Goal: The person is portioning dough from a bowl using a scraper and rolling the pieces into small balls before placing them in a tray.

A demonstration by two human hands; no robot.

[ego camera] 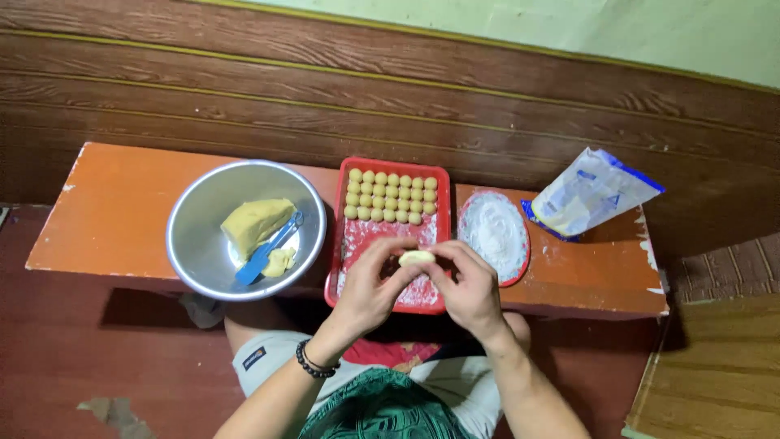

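A small pale-yellow piece of dough (417, 258) is pinched between the fingertips of my left hand (370, 289) and my right hand (470, 286), just above the near half of a red rectangular tray (335, 244). The tray's floor is dusted with flour. Several small round dough balls (391, 196) lie in neat rows at its far end. My left wrist wears a dark beaded bracelet (314, 365).
A metal bowl (191, 219) left of the tray holds a yellow dough block (255, 223) and a blue scraper (268, 250). A red plate of flour (493, 234) and an opened flour bag (589, 193) sit to the right on the orange bench (114, 203). Behind is a wooden wall.
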